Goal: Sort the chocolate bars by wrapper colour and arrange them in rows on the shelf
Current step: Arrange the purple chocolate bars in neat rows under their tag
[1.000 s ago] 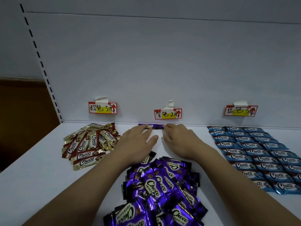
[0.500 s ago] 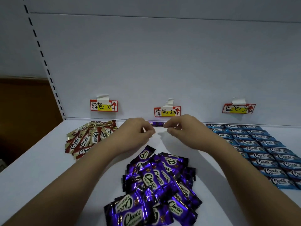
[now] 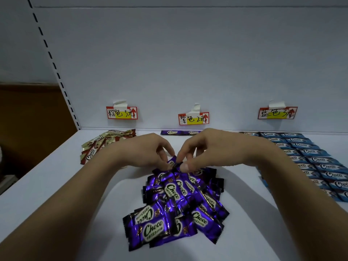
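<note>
Both hands meet at the far end of the purple pile (image 3: pixel 178 202), mid shelf (image 3: pixel 56 185). Left hand (image 3: pixel 146 151) & right hand (image 3: pixel 205 147) each pinch one purple bar (image 3: pixel 172 162), tilted up, fingers curled round it. Two purple bars (image 3: pixel 180 132) lie end to end at the back edge under the mid label (image 3: pixel 193 118). Brown/gold bars (image 3: pixel 101 146) heaped back-left; blue bars (image 3: pixel 310 159) in neat rows along the right side.
</note>
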{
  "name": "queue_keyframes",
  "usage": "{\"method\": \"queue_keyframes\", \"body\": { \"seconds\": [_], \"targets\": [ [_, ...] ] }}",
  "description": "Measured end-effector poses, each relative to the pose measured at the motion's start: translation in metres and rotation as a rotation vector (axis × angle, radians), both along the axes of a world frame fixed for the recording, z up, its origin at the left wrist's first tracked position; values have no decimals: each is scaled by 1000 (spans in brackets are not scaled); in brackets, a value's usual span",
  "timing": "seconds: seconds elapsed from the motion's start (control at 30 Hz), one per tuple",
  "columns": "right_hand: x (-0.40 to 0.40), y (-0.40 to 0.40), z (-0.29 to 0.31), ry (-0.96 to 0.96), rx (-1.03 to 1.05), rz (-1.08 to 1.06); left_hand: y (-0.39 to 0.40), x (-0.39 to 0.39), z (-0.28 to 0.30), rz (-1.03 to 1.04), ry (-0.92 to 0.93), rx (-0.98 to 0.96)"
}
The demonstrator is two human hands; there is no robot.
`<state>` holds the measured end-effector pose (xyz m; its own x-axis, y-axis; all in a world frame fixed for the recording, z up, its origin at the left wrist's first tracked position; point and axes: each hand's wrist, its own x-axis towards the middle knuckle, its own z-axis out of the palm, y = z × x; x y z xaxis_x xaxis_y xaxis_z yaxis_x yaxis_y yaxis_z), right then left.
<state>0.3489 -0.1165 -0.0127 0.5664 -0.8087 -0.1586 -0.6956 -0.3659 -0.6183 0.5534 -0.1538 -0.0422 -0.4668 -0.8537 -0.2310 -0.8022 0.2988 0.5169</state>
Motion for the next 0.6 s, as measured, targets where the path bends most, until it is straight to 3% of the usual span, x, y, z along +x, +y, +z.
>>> {"method": "queue_keyframes", "body": {
  "seconds": [0.17,0.3,0.4,0.6],
  "targets": [
    [17,9,-3,84,-37,21,-3,0,-4,49,90,-111],
    [25,13,-9,175,-41,76,-5,0,-6,148,294,-117],
    [28,12,-10,129,-88,108,-4,-1,-5,204,447,-100],
    [26,2,-17,-15,-131,61,-3,0,-4,226,549,-121]
  ]
}}
